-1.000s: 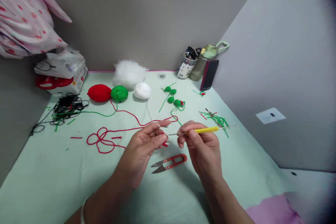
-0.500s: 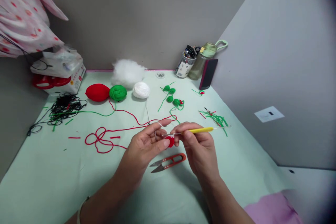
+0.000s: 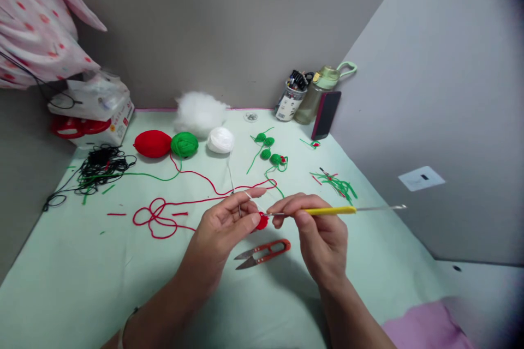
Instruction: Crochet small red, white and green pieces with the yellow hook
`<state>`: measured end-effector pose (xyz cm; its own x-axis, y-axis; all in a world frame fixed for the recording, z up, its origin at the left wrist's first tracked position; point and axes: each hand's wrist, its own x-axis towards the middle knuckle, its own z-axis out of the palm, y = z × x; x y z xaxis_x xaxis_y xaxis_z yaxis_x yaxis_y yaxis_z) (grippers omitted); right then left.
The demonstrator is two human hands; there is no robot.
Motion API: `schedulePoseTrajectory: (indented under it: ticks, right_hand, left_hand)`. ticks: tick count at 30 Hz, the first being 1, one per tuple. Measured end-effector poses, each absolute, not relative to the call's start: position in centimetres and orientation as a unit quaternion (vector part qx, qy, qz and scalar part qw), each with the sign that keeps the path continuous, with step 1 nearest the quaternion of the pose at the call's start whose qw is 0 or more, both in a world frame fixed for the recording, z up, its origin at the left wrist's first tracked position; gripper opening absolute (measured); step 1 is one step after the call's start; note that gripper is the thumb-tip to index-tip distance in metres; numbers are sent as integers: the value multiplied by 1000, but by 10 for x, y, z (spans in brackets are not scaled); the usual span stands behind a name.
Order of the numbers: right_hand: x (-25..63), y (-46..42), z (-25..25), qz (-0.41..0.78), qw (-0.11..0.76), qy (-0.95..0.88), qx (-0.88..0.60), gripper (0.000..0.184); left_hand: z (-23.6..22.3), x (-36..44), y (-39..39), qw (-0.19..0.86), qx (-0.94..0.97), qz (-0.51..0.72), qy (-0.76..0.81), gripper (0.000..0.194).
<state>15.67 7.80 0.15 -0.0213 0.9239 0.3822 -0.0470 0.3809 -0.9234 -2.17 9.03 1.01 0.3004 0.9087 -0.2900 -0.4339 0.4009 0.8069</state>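
Between thumb and fingers, my left hand (image 3: pixel 227 223) pinches a small red crochet piece (image 3: pixel 262 221). White yarn (image 3: pixel 231 174) runs from the white ball (image 3: pixel 220 140) up over my raised left index finger to the piece. My right hand (image 3: pixel 317 232) grips a crochet hook (image 3: pixel 331 211) with a yellow handle and metal hooks at both ends. Its left tip meets the top edge of the red piece; the other end points right. Orange-handled thread snips (image 3: pixel 264 253) lie on the table just below my hands.
Red (image 3: pixel 153 144) and green yarn balls (image 3: pixel 184 144), white stuffing (image 3: pixel 200 113) and a black yarn tangle (image 3: pixel 104 168) lie left and back. Small green crochet balls (image 3: pixel 268 142) and yarn scraps (image 3: pixel 338 184) sit right of centre. A phone (image 3: pixel 326 115) leans near a bottle (image 3: pixel 308 103).
My right hand has moved slightly right, and the hook has swung so that more of its far end shows. The red piece has turned and shifted a little left in my left hand.
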Motion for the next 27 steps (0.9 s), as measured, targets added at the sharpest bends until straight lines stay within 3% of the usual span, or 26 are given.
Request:
schedulePoseTrajectory:
  ticks: [10,18,21,27]
  right_hand:
    - [152,72,-1,184,556,-734,-345,25]
    - [146,72,-1,209,573,-705,-362,27]
    - [145,76,0,271,586,-662,-381,22]
    - [151,89,2,535,616,-479,-322,18]
  left_hand:
    - [13,-18,90,714,325,468,406,39]
    - [15,-15,87,719,318,467,404,45]
    - [15,-17,90,742,310,453,385,45]
    - [13,-30,98,785,345,404,320,39]
